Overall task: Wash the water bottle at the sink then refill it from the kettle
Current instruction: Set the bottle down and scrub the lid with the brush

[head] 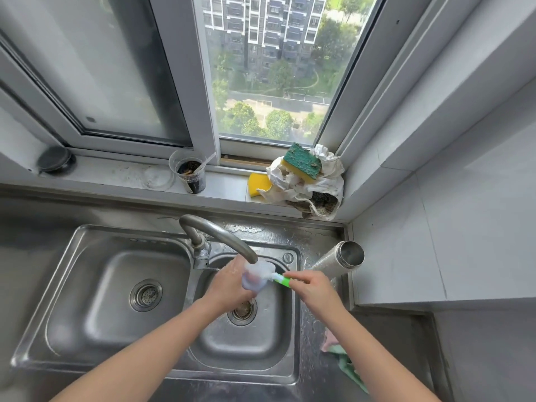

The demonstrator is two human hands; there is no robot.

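Over the right sink basin (261, 338), my left hand (229, 288) grips a small pale lilac cap or cup (255, 278) under the tap spout (229, 239). My right hand (313, 288) pinches the green handle of a brush (282, 280), whose white head is pushed into the cap. The steel water bottle (339, 261) stands open and uncapped on the wet counter just right of the basin, beyond my right hand. No kettle is in view.
The left basin (116, 300) holds nothing. On the window sill sit a plastic cup with dark contents (190, 171), a clear lid (158, 177), a dark round lid (55, 159), yellow-green sponges (301, 163) and a crumpled cloth (304, 190). A green-pink cloth (345, 364) lies right of the sink.
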